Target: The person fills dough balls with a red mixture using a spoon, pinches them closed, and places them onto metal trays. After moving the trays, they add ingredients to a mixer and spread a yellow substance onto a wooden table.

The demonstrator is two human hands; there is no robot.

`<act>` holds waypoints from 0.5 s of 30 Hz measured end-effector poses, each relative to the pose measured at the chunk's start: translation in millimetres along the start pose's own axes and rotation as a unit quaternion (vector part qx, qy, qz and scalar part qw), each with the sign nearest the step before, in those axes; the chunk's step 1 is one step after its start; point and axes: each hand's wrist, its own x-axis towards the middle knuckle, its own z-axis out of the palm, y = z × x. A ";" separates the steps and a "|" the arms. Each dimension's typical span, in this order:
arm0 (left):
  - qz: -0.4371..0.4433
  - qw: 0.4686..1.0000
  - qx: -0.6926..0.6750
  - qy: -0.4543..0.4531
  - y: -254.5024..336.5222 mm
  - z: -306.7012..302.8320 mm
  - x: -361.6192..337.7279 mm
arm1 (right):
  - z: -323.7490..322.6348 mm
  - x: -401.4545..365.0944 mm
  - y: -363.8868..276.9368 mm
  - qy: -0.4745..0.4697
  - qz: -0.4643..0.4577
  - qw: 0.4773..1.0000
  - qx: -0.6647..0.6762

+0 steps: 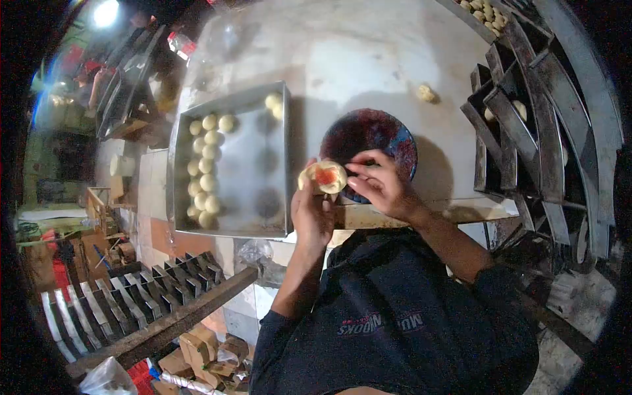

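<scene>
My left hand (313, 214) holds a flattened round of pale dough (336, 187) with a red-orange filling (325, 176) in its middle. The fingers of my right hand (382, 184) are bent and pinch at the right edge of the dough. Both hands are over the front rim of a dark round bowl (407, 148) stained red and blue, whose contents I cannot make out. To the left of my hands is a square metal tray (243, 155) with several round dough balls (207, 166) along its left side and a few at its far right corner.
A small lump of dough (426, 93) lies on the pale worktop (355, 52). Stacked metal trays (517, 125) stand at the right, some with dough in them. More metal pans (131, 296) line a wooden beam (171, 313) at the lower left. Several dough pieces (484, 14) sit at the far right.
</scene>
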 end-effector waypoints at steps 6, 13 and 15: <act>0.319 0.853 0.412 -0.043 1.1 -3.5 -57.4 | 65.2 -9.5 -82.8 0.069 -0.151 0.975 -0.144; 0.298 0.948 0.045 -0.103 59.7 -44.9 -149.0 | 114.5 -56.4 -143.7 0.056 -0.378 0.913 -0.145; 0.367 0.914 0.139 -0.107 63.6 -70.2 -166.6 | 119.8 -73.5 -159.4 0.019 -0.295 0.950 -0.106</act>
